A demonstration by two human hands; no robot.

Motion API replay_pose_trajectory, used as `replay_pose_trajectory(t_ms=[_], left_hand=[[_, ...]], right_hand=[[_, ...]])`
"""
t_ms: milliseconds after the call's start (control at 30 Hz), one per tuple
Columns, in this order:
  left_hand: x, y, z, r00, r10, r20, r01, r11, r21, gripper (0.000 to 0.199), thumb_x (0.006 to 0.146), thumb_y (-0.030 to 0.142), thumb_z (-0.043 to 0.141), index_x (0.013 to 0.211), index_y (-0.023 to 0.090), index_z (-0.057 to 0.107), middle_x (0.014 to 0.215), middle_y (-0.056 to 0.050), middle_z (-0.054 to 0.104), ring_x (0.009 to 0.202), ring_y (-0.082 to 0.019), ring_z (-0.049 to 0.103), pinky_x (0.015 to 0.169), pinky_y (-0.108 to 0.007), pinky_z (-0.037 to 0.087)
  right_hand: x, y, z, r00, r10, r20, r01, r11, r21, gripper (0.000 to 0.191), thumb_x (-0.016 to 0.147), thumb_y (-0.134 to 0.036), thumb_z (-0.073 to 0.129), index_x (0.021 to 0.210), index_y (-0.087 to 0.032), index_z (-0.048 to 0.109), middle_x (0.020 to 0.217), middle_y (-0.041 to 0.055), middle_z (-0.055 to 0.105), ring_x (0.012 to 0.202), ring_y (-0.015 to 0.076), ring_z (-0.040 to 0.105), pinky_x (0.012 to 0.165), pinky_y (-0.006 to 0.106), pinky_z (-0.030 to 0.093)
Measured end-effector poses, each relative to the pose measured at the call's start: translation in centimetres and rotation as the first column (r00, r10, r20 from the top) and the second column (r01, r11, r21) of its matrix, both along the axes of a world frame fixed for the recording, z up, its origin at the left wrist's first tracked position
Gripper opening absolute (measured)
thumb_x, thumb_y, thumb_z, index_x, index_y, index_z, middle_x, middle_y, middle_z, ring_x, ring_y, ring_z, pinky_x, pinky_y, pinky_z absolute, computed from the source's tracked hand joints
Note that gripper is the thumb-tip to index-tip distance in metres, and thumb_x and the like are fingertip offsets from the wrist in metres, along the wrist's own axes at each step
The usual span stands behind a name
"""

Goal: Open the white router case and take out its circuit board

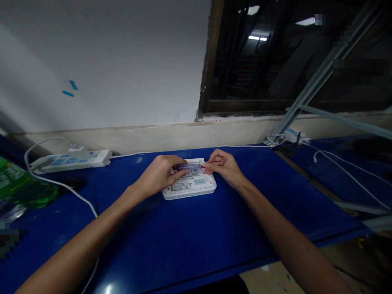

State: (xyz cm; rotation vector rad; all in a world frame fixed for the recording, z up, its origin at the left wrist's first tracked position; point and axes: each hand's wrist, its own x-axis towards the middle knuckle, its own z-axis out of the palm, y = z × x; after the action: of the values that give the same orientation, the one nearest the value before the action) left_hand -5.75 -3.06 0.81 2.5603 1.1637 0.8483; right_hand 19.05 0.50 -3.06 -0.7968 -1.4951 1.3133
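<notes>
A white plastic device casing (200, 188) with small vent holes and a pale blue label lies on the blue table. Over its far part, my left hand (162, 173) is closed round a purple, shiny-wrapped cylinder that looks like a battery (184, 167). Thumb and fingers grip it from the left, and they hide part of it. From the right, my right hand (225, 165) pinches a small red piece (203, 166), perhaps a wire or plug, at the cylinder's right end. Its exact kind is too small to make out.
At the left, a white power strip (101, 157) with a plugged-in adapter lies by the wall, its cable (82, 199) running past my left forearm. A green bottle (29, 183) stands at the far left. A metal frame (309, 96) and more cables are at the right.
</notes>
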Motion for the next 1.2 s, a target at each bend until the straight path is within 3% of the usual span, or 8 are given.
replay_pose_trajectory(t_ms=[167,367,600,700,933,1033,1100,1200], left_hand=[[0.4,-0.3,0.3,0.998,-0.05,0.031,0.054,0.987,-0.151,0.03,0.096,0.041,0.058,0.104,0.016,0.073,0.091,-0.006,0.075,0.076,-0.015,0.067,0.068,-0.026,0.049],[1.3,-0.7,-0.5,0.996,-0.009,0.088,0.021,0.99,-0.139,0.027,0.094,0.039,0.061,0.099,0.016,0.072,0.086,-0.004,0.073,0.072,-0.013,0.065,0.067,-0.025,0.047],[2.2,-1.3,-0.4,0.98,0.025,0.197,0.012,0.983,-0.184,0.032,0.097,0.043,0.054,0.097,0.015,0.071,0.083,-0.002,0.073,0.07,-0.012,0.064,0.062,-0.023,0.047],[2.4,-1.6,0.1,0.974,0.008,0.226,0.043,0.975,-0.219,0.034,0.097,0.043,0.053,0.096,0.015,0.071,0.08,-0.003,0.072,0.067,-0.012,0.064,0.061,-0.023,0.048],[2.9,-1.8,-0.1,0.981,-0.025,0.193,0.072,0.969,-0.238,0.039,0.098,0.046,0.049,0.096,0.016,0.073,0.078,-0.002,0.072,0.067,-0.012,0.063,0.063,-0.025,0.047],[2.5,-1.5,-0.3,0.995,-0.002,0.101,0.023,0.978,-0.207,0.044,0.097,0.054,0.049,0.101,0.017,0.074,0.09,-0.005,0.074,0.078,-0.016,0.067,0.07,-0.028,0.05],[2.1,-1.3,-0.5,0.999,0.034,0.006,-0.033,0.99,-0.14,0.05,0.095,0.06,0.049,0.111,0.018,0.071,0.105,-0.008,0.073,0.093,-0.021,0.067,0.082,-0.033,0.052],[1.6,-0.9,-1.1,0.985,0.05,-0.167,-0.055,0.998,-0.022,0.069,0.088,0.069,0.053,0.132,0.017,0.059,0.129,-0.015,0.062,0.118,-0.03,0.058,0.101,-0.046,0.046]], right_hand=[[-0.6,-0.4,0.4,0.997,-0.068,-0.048,0.072,0.994,0.087,0.034,0.064,-0.033,0.089,0.073,-0.021,0.058,0.066,-0.0015,0.069,0.059,0.0155,0.07,0.058,0.028,0.056],[-1.3,-0.9,0.4,0.982,-0.117,-0.151,0.114,0.993,-0.025,0.033,0.062,-0.032,0.09,0.077,-0.021,0.064,0.062,-0.0026,0.068,0.055,0.0151,0.069,0.053,0.026,0.055],[-1.7,-1.4,0.5,0.961,-0.037,-0.276,0.003,0.993,-0.121,0.021,0.066,-0.029,0.087,0.082,-0.022,0.076,0.087,0.0029,0.076,0.074,0.0125,0.068,0.073,0.028,0.056],[-2.0,-1.6,0.5,0.958,-0.015,-0.286,-0.006,0.997,-0.071,0.019,0.07,-0.031,0.084,0.083,-0.023,0.073,0.092,0.003,0.076,0.075,0.0137,0.066,0.073,0.031,0.054],[-2.7,-2.3,0.8,0.958,0.052,-0.282,-0.074,0.995,-0.066,0.025,0.079,-0.039,0.077,0.092,-0.024,0.062,0.093,0.0037,0.075,0.093,0.0192,0.069,0.095,0.039,0.05],[-2.0,-1.9,1.2,0.945,0.005,-0.326,-0.05,0.99,-0.13,0.026,0.077,-0.04,0.078,0.088,-0.024,0.061,0.085,0.0008,0.071,0.092,0.0193,0.069,0.088,0.036,0.053],[-0.8,-1.1,1.6,0.944,-0.022,-0.329,-0.046,0.979,-0.199,0.025,0.077,-0.04,0.077,0.088,-0.024,0.061,0.081,-0.0023,0.066,0.078,0.0156,0.068,0.071,0.029,0.054],[1.9,0.1,2.0,0.992,-0.03,-0.126,0.005,0.982,-0.189,0.024,0.075,-0.038,0.078,0.085,-0.02,0.065,0.075,-0.0037,0.061,0.045,0.004,0.045,0.041,0.021,0.029]])
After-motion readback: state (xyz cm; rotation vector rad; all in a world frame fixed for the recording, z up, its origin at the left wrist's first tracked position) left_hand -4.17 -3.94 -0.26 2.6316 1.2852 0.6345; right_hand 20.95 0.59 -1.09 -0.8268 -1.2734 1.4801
